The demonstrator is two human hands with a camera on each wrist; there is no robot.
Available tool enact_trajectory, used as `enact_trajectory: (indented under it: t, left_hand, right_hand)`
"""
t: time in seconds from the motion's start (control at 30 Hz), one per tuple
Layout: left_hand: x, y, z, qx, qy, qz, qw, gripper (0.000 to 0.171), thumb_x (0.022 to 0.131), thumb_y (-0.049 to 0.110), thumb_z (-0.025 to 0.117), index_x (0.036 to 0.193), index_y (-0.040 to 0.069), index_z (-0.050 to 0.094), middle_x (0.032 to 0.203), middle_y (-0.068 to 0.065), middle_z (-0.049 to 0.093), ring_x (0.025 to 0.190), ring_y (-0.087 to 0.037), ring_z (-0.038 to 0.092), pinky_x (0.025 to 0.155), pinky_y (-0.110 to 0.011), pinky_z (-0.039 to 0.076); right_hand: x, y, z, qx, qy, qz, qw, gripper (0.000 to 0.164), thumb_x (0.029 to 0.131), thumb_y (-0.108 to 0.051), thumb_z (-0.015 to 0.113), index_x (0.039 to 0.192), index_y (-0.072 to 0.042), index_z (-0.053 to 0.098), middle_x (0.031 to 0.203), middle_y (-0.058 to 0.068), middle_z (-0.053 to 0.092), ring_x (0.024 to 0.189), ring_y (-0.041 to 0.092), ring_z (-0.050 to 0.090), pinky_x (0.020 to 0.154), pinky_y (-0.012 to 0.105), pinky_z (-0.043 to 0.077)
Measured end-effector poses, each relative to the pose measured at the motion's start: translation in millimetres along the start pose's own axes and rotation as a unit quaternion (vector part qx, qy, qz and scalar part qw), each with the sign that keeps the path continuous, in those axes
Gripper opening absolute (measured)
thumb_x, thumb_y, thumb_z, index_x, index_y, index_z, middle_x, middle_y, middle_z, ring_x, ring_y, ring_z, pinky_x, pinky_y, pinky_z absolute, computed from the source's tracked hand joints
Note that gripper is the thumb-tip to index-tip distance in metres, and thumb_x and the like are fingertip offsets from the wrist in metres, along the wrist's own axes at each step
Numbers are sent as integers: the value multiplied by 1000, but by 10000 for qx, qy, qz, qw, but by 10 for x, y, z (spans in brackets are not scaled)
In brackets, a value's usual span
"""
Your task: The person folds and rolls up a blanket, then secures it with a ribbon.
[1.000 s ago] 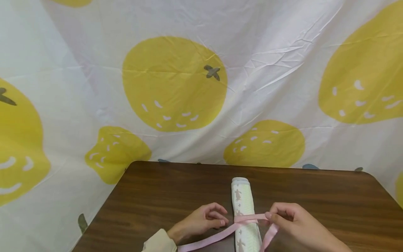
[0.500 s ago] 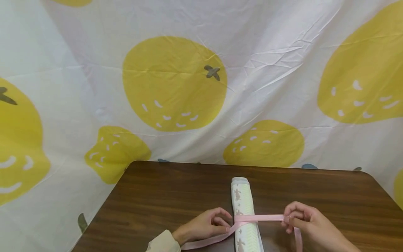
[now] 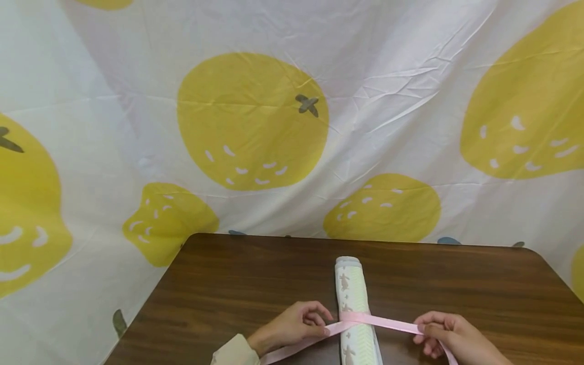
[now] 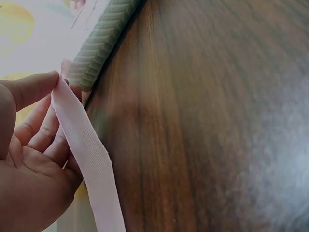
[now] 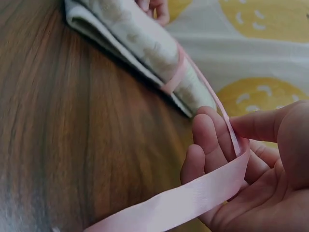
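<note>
A rolled, cream-white cloth (image 3: pixel 358 289) with brown animal prints lies lengthwise on the table. Round its middle runs a pink ribbon (image 3: pixel 392 324), its two ends crossing on top and drawn out to either side. My left hand (image 3: pixel 296 324) pinches one end between thumb and finger, just left of the roll; in the left wrist view the ribbon (image 4: pixel 87 150) trails down past the palm. Farther out on the right, my right hand (image 3: pixel 451 334) pinches the other end. The tail of that ribbon (image 5: pixel 193 198) hangs over the palm in the right wrist view.
The dark wood-grain table (image 3: pixel 255 274) has rounded back corners. Behind it hangs a white curtain (image 3: pixel 365 126) printed with large yellow fruits. A cream sleeve (image 3: pixel 235 351) covers my left wrist.
My right hand has moved right and then toward me, drawing the ribbon out longer. The left hand, loose beside the roll at first, now pinches its ribbon end. The roll stays put.
</note>
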State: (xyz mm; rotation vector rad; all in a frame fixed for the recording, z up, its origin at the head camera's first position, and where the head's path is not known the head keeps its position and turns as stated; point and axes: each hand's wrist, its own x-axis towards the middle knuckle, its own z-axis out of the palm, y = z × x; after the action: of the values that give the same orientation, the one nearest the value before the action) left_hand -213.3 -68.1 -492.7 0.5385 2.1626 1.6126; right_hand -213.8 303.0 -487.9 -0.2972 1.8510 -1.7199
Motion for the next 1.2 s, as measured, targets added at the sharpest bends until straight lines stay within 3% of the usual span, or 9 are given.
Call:
enact_trajectory:
  t: [0.1,0.23,0.47,0.57,1.0,1.2]
  left_hand:
    - [7,-16,-11,-22,12,-34,10000,18,85,6,75,102,6,70,75,6,64,66,-1,58,65,-15,45]
    - [16,-35,-32,-13,2,-118,9999,17,86,6,74,102,6,69,77,6,64,67,-3,58,63,-16,45]
    - [28,-42,-67,14,34,-279,9996,15,86,5,74,100,3,69,79,3,64,69,-4,57,63,-17,43]
    - [28,-47,-71,6,51,-255,9997,15,86,4,74,100,2,69,80,2,63,69,-5,57,63,-16,43]
    - [7,-57,-48,62,166,-100,9998,13,85,3,74,97,1,69,79,3,62,67,-3,56,62,-15,44]
    - [-1,-42,-21,141,218,-115,9996,13,85,1,73,97,4,70,80,3,63,68,-3,57,62,-15,44]
  right_hand:
    - [16,47,-16,-81,17,3,10000,22,102,-15,53,110,0,66,91,6,70,73,14,64,68,28,56]
    - [26,108,-54,17,-253,-106,9996,22,103,-14,51,109,1,67,91,5,72,72,11,65,65,26,55]
    - [36,232,-109,-200,-515,-287,9981,29,102,-6,46,110,21,51,90,8,69,72,10,64,63,23,55]
    - [50,260,-121,-238,-536,-292,9979,28,100,-2,46,110,24,47,88,8,67,72,10,64,63,24,55]
    - [83,269,-124,-495,-540,-323,9968,24,98,-2,49,105,21,48,85,8,66,70,10,64,60,24,55]
    - [67,198,-64,-972,-477,-552,9926,19,99,0,50,101,18,52,82,6,65,66,9,62,56,24,53]
